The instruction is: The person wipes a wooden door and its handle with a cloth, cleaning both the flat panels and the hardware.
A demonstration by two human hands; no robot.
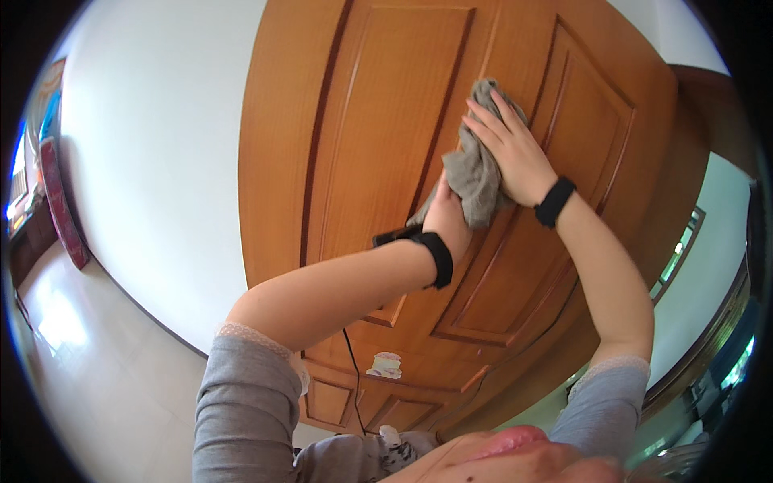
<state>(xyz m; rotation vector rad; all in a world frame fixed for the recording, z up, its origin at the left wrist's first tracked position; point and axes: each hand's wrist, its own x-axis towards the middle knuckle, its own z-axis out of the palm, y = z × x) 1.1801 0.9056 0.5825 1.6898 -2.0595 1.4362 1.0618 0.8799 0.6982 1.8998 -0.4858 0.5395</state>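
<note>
A crumpled grey cloth (474,181) lies against a wooden panelled door (386,121). My right hand (513,145) presses on the cloth's upper part, its fingers stretched out and slightly apart over the fabric. Lower down, my left hand (448,211) grips the bunched cloth with the thumb on the near side; its other fingers are hidden. Both hands are at the raised wood between two recessed panels. Black bands circle my left wrist (439,259) and my right wrist (554,202).
A white wall (157,151) borders the door on the left, above a glossy tiled floor (121,386). Thin black cables (355,374) hang beneath my arms. A sticker (385,366) is on the door's lower part. A dark red wooden piece (60,205) stands at far left.
</note>
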